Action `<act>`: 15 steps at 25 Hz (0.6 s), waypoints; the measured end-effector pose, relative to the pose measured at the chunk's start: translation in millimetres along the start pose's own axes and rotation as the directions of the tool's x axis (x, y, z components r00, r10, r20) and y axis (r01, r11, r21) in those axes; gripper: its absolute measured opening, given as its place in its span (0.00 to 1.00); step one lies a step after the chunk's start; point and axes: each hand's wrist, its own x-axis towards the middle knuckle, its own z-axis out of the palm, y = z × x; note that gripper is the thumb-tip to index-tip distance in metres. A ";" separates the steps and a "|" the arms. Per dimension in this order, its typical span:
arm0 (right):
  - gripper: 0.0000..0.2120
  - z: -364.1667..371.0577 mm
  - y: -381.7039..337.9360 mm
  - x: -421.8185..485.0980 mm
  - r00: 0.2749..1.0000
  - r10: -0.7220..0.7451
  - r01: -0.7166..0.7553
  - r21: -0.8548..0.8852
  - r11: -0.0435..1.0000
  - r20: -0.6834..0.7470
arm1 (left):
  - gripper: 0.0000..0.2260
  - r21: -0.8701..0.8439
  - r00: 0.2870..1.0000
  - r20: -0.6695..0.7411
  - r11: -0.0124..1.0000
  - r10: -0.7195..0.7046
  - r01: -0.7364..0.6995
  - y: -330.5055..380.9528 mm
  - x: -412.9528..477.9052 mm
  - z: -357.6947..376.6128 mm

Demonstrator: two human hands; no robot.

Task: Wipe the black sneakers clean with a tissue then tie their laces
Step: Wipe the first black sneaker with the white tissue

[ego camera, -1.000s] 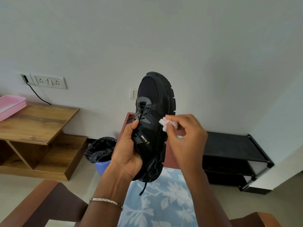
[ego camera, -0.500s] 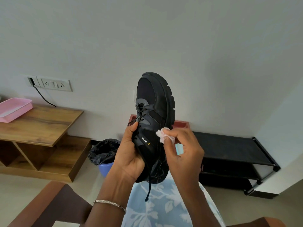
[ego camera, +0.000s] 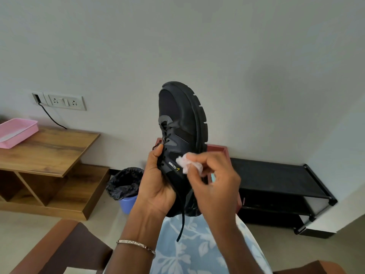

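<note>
Both hands work one black sneaker (ego camera: 182,123) held toe-up before the wall. Left hand (ego camera: 158,182) grips its laced side, thumb up; right hand (ego camera: 215,180) pinches a crumpled tissue (ego camera: 185,164) against its side panel.

Pink tray (ego camera: 18,131) sits on the wooden table (ego camera: 49,151) at left, w/ a socket panel (ego camera: 63,100) on the wall above & a black cable (ego camera: 51,119) hanging from it. Blue bin (ego camera: 128,203) w/ black bag (ego camera: 124,182) next to the table. Black shoe rack (ego camera: 276,178) on the right, floral blue fabric (ego camera: 197,254) at the bottom.
</note>
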 end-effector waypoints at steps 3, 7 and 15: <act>0.06 -1.3 -5.8 -21.9 0.999 0.037 -0.039 0.055 0.998 0.037 | 0.23 -0.043 1.000 0.026 0.999 -0.003 0.004 9.6 4.8 -3.2; 0.06 -0.2 -5.5 12.5 1.000 0.008 -0.008 0.049 0.999 0.005 | 0.24 -0.061 0.998 0.060 0.998 -0.015 0.018 3.6 2.3 -3.8; 0.09 -18.2 10.1 -1.6 0.963 0.134 -0.130 -0.033 0.991 0.234 | 0.22 -0.113 0.999 0.009 0.993 0.040 -0.039 -1.8 6.3 -13.4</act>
